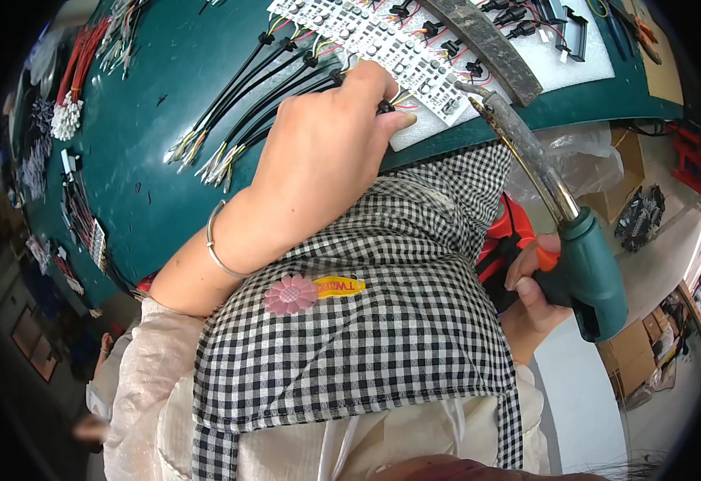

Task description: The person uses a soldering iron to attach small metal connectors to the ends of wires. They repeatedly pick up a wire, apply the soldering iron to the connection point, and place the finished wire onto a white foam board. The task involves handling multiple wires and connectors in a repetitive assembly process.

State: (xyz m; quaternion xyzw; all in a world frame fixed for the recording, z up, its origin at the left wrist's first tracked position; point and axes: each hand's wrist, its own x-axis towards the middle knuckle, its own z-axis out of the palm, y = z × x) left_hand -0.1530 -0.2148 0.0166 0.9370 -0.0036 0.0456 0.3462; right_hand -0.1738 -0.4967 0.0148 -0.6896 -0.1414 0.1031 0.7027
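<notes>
My left hand [322,144] reaches over the table's near edge, its thumb and index finger closed on a black cable [385,106] with a dark grommet at its end. Thin coloured wires from that end meet the white circuit board panel [402,56]. More black cables [234,84] run from the panel to the left, with bare tinned wire tips. My right hand [536,297] is wrapped round the handle of a green soldering gun [595,256]. The gun's sooty tip [474,90] is just off the panel's right corner. Part of the right hand is hidden behind the handle.
A dark curved metal bar [494,52] lies across the panel and the white foam sheet [587,76]. Red wire bundles [86,64] lie at the far left of the green table [154,132]. Pliers [643,36] lie at the far right. Cardboard boxes [631,357] stand beside me.
</notes>
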